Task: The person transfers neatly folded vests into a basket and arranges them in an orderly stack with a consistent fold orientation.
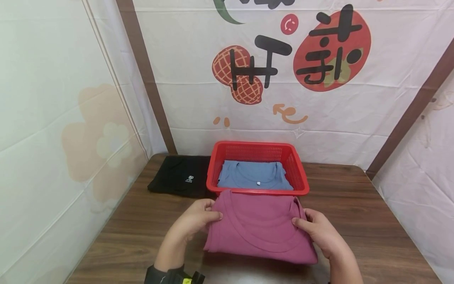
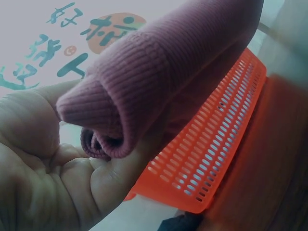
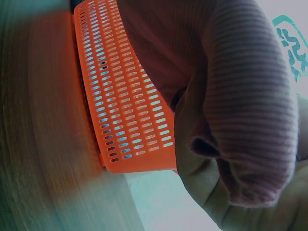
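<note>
A folded magenta shirt (image 1: 262, 228) hangs between both hands, its round neckline facing up, in front of the red basket (image 1: 303, 185). My left hand (image 1: 196, 219) grips its left edge, thumb on top and fingers beneath. On the opposite edge my right hand (image 1: 317, 228) pinches it the same way. Both wrist views show the ribbed folded edge of the shirt (image 2: 159, 72) close up, with the basket's slotted wall (image 3: 120, 96) beyond. Inside the basket lies a folded blue shirt (image 1: 255, 175); its near part is hidden by the basket rim.
To the left of the basket a folded black garment (image 1: 177, 173) with a small white print lies on the wooden table (image 1: 354, 221). A printed white cloth wall (image 1: 191, 98) stands behind the table, and more cloth rises at both sides.
</note>
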Demonstrator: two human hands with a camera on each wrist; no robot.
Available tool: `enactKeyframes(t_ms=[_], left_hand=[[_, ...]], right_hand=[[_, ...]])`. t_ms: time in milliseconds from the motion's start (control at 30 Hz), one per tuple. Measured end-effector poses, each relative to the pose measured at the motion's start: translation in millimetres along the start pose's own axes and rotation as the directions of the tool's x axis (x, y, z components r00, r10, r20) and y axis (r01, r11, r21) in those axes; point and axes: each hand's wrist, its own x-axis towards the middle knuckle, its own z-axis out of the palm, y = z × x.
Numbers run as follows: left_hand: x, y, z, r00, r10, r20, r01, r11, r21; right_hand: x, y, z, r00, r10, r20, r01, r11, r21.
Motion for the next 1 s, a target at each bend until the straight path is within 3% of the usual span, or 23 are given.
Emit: enactKeyframes(t_ms=[500,1000], left_hand=[[-7.3,8.0,0.5,1.0,0.025,0.007,-0.025,0.998,-0.049],[-6.3,15.6,3.0,0.997,0.07,-0.018,-0.072,0.991,-0.109]], right_hand=[[-5.3,-10,-1,0.999,-0.024,-0.044,0.024,1.0,0.002],[-4.7,-24,-3,0.994,-0.065,-0.085,0.067,0.997,0.024]])
